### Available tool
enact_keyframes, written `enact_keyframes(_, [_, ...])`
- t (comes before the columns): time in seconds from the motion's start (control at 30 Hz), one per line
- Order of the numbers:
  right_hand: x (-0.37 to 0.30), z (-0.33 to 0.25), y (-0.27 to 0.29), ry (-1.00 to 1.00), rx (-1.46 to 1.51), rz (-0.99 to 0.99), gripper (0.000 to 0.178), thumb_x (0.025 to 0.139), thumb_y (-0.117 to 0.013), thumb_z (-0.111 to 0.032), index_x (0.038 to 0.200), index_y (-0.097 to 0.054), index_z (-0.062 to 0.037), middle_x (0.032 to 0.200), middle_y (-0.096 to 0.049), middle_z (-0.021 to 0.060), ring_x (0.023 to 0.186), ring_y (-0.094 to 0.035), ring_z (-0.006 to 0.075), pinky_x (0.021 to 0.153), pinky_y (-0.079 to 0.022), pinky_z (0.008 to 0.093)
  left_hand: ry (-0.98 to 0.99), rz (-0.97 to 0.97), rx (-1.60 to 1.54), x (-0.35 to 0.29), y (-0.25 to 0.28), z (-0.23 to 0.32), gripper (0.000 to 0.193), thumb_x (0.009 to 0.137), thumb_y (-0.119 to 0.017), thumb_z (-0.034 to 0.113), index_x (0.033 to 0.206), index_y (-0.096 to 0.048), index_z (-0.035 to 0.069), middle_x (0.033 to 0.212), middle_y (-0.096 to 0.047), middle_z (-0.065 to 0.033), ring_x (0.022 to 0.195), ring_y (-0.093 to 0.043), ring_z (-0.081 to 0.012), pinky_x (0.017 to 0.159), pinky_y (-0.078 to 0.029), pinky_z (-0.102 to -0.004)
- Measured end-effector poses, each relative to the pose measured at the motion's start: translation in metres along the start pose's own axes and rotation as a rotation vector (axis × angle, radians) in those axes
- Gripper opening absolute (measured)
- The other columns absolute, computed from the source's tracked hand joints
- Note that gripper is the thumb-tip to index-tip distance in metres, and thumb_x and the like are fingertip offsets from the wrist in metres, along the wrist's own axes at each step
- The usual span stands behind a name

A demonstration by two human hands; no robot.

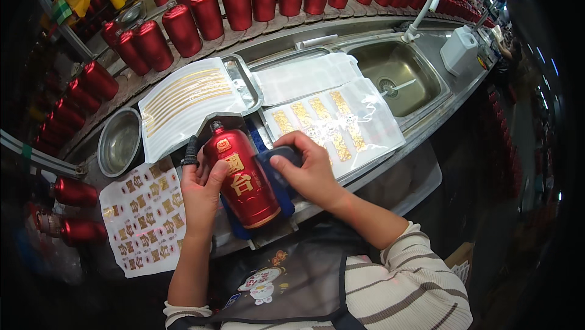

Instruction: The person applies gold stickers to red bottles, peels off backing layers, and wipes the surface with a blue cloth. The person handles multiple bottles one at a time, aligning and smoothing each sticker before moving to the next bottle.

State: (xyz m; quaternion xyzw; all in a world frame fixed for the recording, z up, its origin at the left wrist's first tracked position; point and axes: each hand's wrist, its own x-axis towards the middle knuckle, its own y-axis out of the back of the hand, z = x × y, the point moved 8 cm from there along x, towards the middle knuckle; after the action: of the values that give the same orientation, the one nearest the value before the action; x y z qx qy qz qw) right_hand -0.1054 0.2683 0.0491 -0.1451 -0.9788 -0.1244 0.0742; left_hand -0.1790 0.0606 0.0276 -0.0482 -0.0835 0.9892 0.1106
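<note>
Around the held red bottle [245, 174] lie decal sheets [143, 217] and a metal bowl [117, 142].

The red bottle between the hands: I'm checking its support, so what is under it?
Under the red bottle, blue material shows along its right and lower left edges; whatever lies directly beneath its middle is covered from view.

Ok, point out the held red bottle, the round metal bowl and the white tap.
Held red bottle [248, 177], head view: front of its body.
Round metal bowl [120, 142], head view: bare inside.
White tap [422, 18], head view: neck.
</note>
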Motion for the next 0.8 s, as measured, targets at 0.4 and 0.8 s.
enact_keyframes(0.4, [0.103, 0.077, 0.062, -0.162, -0.148, -0.093, 0.020, 0.091, -0.068, -0.018, 0.082, -0.064, -0.0007, 0.071, -0.058, -0.0019, 0.066, -0.050, 0.0045, 0.061, -0.042, 0.0230, 0.072, 0.094, 0.008, 0.009, -0.001, 0.005, 0.037, 0.093, -0.070, 0.011, 0.127, -0.058, -0.001, 0.117, -0.067, -0.0106, 0.106, -0.064, -0.0144, 0.096, -0.050, -0.0277])
enact_keyframes(0.8, [0.104, 0.096, 0.115, -0.163, -0.303, -0.076, 0.014, 0.089, -0.066, -0.013, 0.088, -0.066, 0.0005, 0.075, -0.061, -0.0005, 0.070, -0.054, 0.0054, 0.066, -0.045, 0.0228, 0.001, 0.255, 0.031, -0.030, 0.053, -0.003, 0.039, 0.105, -0.049, 0.022, 0.131, -0.052, -0.006, 0.136, -0.058, -0.0199, 0.128, -0.056, -0.0276, 0.109, -0.044, -0.0377])
